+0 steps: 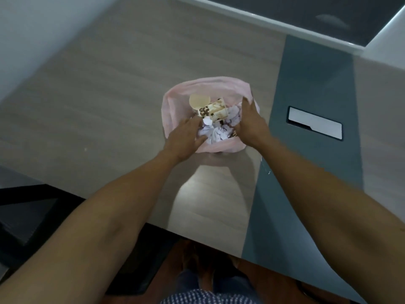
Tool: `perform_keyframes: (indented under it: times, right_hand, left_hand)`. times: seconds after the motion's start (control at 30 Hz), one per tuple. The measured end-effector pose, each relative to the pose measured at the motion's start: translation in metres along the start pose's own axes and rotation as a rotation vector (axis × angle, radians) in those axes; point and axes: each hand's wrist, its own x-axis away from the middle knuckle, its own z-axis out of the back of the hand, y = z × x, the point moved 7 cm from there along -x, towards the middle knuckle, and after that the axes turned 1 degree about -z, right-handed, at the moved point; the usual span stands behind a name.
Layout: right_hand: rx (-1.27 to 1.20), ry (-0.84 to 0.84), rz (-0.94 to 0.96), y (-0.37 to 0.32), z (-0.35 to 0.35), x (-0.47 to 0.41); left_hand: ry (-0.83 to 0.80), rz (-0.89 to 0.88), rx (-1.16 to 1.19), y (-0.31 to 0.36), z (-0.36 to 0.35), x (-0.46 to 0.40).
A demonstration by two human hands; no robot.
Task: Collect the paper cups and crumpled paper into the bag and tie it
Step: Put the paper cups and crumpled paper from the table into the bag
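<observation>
Between both hands, the bag (175, 110) gapes, cups (210, 109) and paper (215, 132) inside. Left hand (186, 137) spread on paper; right hand (252, 123) pinches the rim. Tying likely remains.

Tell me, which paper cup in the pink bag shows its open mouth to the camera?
The plain beige cup at the far left of the bag. Its round opening faces up, while the patterned cup beside it lies on its side, showing its printed wall.

A pale wood-grain worktop (109, 88) carries a grey-blue strip (306, 119) with a white inset plate (315, 123); dark floor (26, 216) lies below its near edge.
</observation>
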Motion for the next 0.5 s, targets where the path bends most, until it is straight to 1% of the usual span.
perform_keyframes:
  times: [0.07,0.1,0.13,0.17,0.2,0.27,0.3,0.33,0.4,0.43,0.5]
  right_hand:
    - [0.007,-0.003,-0.007,0.002,0.002,0.001]
    - [0.008,-0.006,-0.013,0.002,0.002,0.001]
    - [0.012,-0.006,-0.015,0.004,0.003,0.001]
    - [0.017,-0.004,-0.012,0.005,0.004,0.001]
    - [0.021,-0.002,-0.007,0.006,0.005,0.000]
    - [0.023,0.007,0.001,0.009,0.007,-0.001]
    - [0.019,0.013,0.000,0.010,0.008,-0.002]
    - [0.012,0.021,-0.003,0.011,0.010,-0.003]
    - [0.002,0.042,0.001,0.012,0.014,-0.005]
    - [0.004,0.059,0.012,0.012,0.016,-0.006]
    - [0.016,0.086,0.031,0.013,0.019,-0.007]
  left_hand:
    - [-0.111,-0.077,-0.085,-0.001,-0.017,0.001]
    - [-0.121,-0.096,-0.131,-0.004,-0.021,0.003]
    - [-0.080,-0.093,-0.148,-0.008,-0.021,0.005]
    - [-0.006,-0.058,-0.149,-0.013,-0.016,0.006]
    - [0.083,0.008,-0.138,-0.019,-0.008,0.007]
    - [0.238,0.196,-0.109,-0.036,0.009,0.010]
    - [0.274,0.302,-0.077,-0.046,0.013,0.011]
    - [0.267,0.417,-0.014,-0.057,0.012,0.011]
    - [0.181,0.643,0.154,-0.076,0.002,0.011]
    - [0.124,0.713,0.233,-0.083,-0.004,0.009]
    - [0.077,0.735,0.341,-0.091,-0.012,0.001]
